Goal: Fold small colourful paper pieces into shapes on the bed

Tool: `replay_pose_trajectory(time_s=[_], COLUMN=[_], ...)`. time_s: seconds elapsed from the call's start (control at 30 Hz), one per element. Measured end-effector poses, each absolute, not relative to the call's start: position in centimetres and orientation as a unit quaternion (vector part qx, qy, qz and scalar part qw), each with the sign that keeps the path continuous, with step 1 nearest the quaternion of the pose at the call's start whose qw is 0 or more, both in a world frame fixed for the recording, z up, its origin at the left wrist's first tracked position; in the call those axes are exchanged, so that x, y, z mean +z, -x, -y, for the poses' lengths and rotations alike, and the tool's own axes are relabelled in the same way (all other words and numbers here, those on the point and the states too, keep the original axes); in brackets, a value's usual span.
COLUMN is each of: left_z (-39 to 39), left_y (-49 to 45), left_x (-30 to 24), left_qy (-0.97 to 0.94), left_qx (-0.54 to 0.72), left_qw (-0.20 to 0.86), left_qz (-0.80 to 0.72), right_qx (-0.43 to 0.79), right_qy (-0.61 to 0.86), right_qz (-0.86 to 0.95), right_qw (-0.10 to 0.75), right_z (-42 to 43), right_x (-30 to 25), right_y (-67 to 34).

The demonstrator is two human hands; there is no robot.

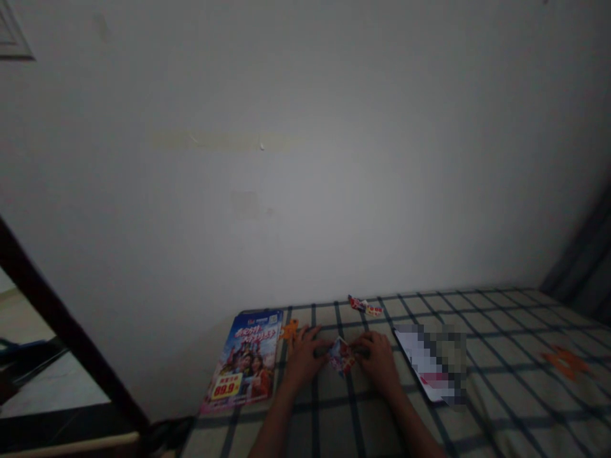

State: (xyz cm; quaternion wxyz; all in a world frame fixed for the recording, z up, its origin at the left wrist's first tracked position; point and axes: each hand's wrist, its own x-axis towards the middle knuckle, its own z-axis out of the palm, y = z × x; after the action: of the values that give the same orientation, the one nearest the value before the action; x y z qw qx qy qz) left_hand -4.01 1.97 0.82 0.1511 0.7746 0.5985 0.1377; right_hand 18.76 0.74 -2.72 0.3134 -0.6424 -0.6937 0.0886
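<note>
Two bare hands press a small folded piece of colourful printed paper (342, 356) on a grey checked cloth surface (501, 394), low in the frame's centre.

The left hand (305, 353) lies flat, fingers spread, its fingertips touching the paper's left edge; the right hand (377, 357) curls loosely over the right edge, seemingly pinching a corner, though the dim, soft view leaves that unsure. The paper looks creased and glossy, roughly diamond-shaped, lying between both hands. A glossy rectangular flyer with a yellow price tag (244, 359) lies just left. A small crumpled red-and-white paper scrap (365, 306) sits above, near the plain pale wall (305, 159). A flat blurred card (432, 362) lies right of the hands.
</note>
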Motion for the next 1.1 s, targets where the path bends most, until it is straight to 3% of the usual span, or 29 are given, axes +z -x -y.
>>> replay_pose_trajectory(time_s=[0.63,1.1], left_z=[-1.8,-1.6], left_y=[3.6,3.6], left_x=[0.3,-0.2], left_qy=[-0.734,-0.738], left_qx=[0.256,0.292], left_qw=[0.150,0.131], left_qz=[-0.611,-0.594], right_qx=[0.117,0.054], right_qy=[0.590,0.565], right_qz=[0.719,0.726], right_qw=[0.348,0.388], right_z=[-0.7,-1.0], right_x=[-2.8,-3.7], right_y=[-19.3,-19.1])
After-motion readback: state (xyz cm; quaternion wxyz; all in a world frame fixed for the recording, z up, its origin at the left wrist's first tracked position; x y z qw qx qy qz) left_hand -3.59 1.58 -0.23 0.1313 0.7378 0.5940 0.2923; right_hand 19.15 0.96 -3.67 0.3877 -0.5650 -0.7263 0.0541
